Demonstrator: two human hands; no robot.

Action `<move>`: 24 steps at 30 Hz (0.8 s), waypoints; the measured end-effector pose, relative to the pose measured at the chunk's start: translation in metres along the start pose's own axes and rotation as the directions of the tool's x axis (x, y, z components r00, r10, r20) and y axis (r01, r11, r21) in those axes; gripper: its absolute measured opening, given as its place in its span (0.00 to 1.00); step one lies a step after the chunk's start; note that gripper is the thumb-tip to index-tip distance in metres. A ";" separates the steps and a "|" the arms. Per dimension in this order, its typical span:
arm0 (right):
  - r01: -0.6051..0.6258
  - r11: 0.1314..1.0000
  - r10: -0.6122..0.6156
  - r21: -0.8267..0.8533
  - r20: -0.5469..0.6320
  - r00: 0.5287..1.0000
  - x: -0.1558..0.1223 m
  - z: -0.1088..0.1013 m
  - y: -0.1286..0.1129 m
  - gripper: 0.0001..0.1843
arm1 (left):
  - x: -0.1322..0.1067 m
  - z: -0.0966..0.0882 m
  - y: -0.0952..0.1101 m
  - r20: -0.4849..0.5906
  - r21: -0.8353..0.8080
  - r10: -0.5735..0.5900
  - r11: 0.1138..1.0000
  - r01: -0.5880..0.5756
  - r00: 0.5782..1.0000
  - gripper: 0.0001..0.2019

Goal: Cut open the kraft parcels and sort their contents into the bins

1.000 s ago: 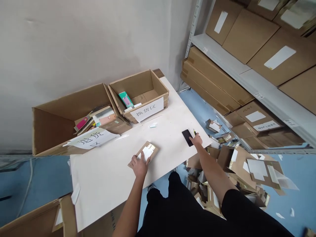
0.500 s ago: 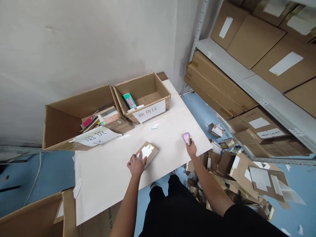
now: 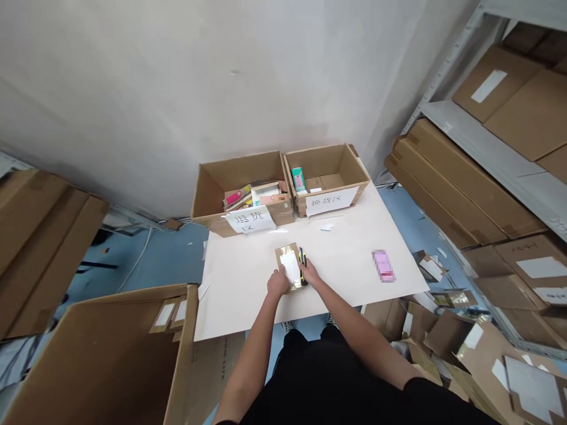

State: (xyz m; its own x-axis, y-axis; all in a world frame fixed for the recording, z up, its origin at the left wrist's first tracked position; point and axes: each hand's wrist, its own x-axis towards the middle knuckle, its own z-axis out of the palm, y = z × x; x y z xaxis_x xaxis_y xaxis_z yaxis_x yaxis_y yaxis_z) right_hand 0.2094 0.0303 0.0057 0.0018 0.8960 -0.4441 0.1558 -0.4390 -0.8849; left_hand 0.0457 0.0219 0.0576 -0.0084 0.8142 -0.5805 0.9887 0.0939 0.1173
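A small flat cardboard parcel [image 3: 290, 267] with a white label lies on the white table [image 3: 239, 295], near its front edge. My left hand [image 3: 277, 283] rests on the parcel's near left corner, fingers curled onto it. My right hand [image 3: 309, 273] is at the parcel's right edge, closed around a black and yellow utility knife [image 3: 302, 260] that lies along that edge. A phone [image 3: 383, 265] lies on the table to the right, apart from both hands.
Two open cardboard boxes [image 3: 241, 177] [image 3: 330, 162] with paper signs stand at the table's back, holding small packaged items. A large open carton [image 3: 101, 354] stands at the lower left. Shelves [image 3: 500, 159] of cartons line the right, with torn packaging [image 3: 465, 342] on the floor.
My right hand left the phone at the table's right and came over to the parcel's right edge with the knife. My view swung left, bringing the parcel to the centre.
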 end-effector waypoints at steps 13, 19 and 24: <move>-0.216 0.939 0.172 -0.268 -0.178 0.969 -0.026 -0.003 0.010 0.13 | 0.044 0.006 -0.048 0.038 0.200 0.609 0.772 -0.603 0.793 0.46; -0.069 0.996 0.047 -0.064 -0.301 0.953 -0.001 -0.013 -0.025 0.20 | 0.044 0.027 -0.026 -0.181 0.205 0.219 0.962 -0.181 0.959 0.48; -0.209 0.969 0.190 -0.132 -0.137 0.972 0.000 -0.038 -0.025 0.23 | 0.041 0.027 -0.019 -0.230 0.121 0.148 0.985 -0.123 0.962 0.47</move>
State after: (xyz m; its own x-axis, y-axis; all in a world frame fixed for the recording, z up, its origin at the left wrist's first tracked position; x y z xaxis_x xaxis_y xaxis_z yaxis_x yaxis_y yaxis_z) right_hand 0.2432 0.0438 0.0327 0.1670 0.7966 -0.5810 0.2811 -0.6033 -0.7464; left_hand 0.0306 0.0380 0.0099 0.1040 0.9288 -0.3557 0.9930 -0.0769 0.0897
